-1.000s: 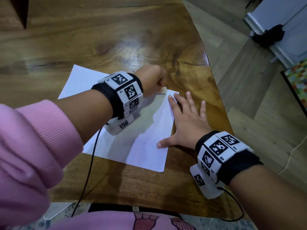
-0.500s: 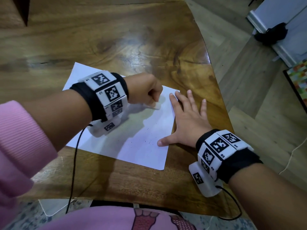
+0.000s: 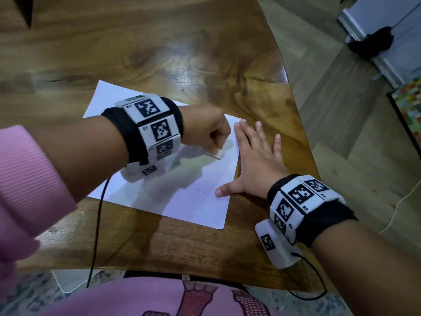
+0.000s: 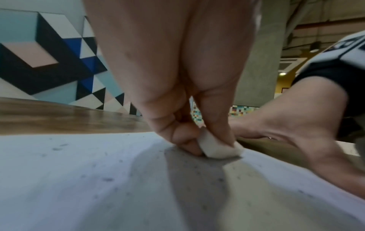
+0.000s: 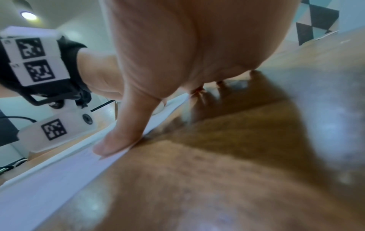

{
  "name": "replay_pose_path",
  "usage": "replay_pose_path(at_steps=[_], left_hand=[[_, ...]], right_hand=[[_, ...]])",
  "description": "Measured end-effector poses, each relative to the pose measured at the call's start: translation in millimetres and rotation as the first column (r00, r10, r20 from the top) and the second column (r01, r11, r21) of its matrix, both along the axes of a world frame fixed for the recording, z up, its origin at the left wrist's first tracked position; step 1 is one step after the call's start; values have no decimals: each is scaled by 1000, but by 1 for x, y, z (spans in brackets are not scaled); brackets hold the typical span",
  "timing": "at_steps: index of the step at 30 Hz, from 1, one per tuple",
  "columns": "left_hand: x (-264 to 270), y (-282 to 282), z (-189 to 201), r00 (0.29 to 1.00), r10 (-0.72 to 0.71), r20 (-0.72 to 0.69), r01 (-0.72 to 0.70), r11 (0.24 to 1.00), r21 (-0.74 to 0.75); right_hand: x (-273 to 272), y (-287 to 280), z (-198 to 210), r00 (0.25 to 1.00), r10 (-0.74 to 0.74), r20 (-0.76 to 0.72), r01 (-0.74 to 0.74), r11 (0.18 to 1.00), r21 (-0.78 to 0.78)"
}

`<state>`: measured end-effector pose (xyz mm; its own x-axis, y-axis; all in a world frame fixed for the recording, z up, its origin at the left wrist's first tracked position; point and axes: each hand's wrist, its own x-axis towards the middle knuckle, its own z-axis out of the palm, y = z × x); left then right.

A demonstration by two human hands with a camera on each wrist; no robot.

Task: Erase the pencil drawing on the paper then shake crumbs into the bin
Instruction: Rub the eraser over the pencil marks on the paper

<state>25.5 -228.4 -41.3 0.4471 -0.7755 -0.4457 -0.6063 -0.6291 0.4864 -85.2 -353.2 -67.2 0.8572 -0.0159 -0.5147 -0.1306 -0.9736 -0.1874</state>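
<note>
A white sheet of paper [image 3: 196, 201] lies on the wooden table [image 3: 159, 42]. My left hand [image 3: 205, 131] pinches a small white eraser [image 3: 219, 153] and presses it onto the paper near its right edge. In the left wrist view the eraser [image 4: 219, 148] sits between thumb and fingers, touching the paper [image 4: 98, 179], which is speckled with dark crumbs. A short pencil line [image 3: 213, 156] shows beside the eraser. My right hand [image 3: 255, 165] lies flat, fingers spread, holding down the paper's right edge; its thumb [image 5: 116, 140] presses the sheet [image 5: 49, 176].
The table's right edge [image 3: 296, 110] curves just beyond my right hand, with wooden floor [image 3: 341, 133] past it. A black object [image 3: 373, 42] lies on the floor by a white unit. Black cables trail from both wrist cameras. No bin is in view.
My left hand has slid the eraser down the paper toward me, along the right edge. The right hand has stayed flat in the same place.
</note>
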Motion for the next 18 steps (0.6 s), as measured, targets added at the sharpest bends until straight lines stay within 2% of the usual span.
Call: replay_pose_path(at_steps=[2, 5, 6, 8, 10, 11, 15, 16, 18], left_hand=[[5, -6, 0, 994, 63, 85, -59, 997, -49], [8, -19, 0, 940, 235, 247, -198, 966, -166], [7, -19, 0, 944, 225, 239, -192, 969, -154], [5, -13, -2, 986, 108, 130, -101, 993, -59], [2, -8, 1, 998, 25, 63, -26, 999, 20], [2, -9, 1, 995, 37, 88, -38, 999, 9], [1, -20, 1, 939, 256, 232, -220, 961, -167], [-1, -18, 1, 944, 244, 222, -210, 964, -166], [-7, -5, 0, 980, 122, 155, -112, 991, -72]], right_hand=[[0, 0, 0, 1000, 7, -5, -7, 1000, -7], [0, 0, 1, 1000, 22, -6, -22, 999, -36], [1, 1, 1, 1000, 28, -6, -29, 999, -47], [1, 1, 1, 999, 35, -7, -35, 998, -54], [2, 1, 1, 999, 31, -4, -32, 998, -51], [1, 1, 2, 1000, 30, -5, -30, 998, -51], [2, 1, 3, 999, 33, -12, -34, 997, -70], [2, 2, 4, 999, 36, -16, -37, 996, -76], [2, 2, 4, 999, 36, -13, -37, 996, -77]])
